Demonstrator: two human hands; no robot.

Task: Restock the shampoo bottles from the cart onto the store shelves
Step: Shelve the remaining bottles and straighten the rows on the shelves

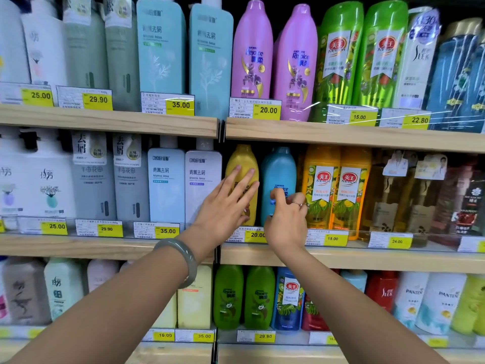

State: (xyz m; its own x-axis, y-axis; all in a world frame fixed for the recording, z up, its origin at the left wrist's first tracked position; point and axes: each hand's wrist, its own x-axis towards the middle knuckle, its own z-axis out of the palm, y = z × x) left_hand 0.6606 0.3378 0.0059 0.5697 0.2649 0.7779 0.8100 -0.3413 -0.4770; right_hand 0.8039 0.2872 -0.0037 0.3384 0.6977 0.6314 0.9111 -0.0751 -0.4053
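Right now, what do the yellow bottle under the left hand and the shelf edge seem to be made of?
Yellow bottle: likely smooth, opaque plastic with a soft sheen. Shelf edge: pale wood or wood-look laminate; faint grain shows, matte.

The left hand (pixel 225 206) covers most of the label on the yellow bottle (pixel 242 164), so the print there can't be read. The right hand (pixel 286 219) hides the lower label of the blue bottle (pixel 279 169), and its curled fingers (pixel 278 194) make it hard to tell if they actually touch it. The price tag (pixel 256 234) under them is half covered by both wrists. Far left white bottles (pixel 10 48) are cut by the edge, and the dark bottles (pixel 462 74) at far right sit behind glare.
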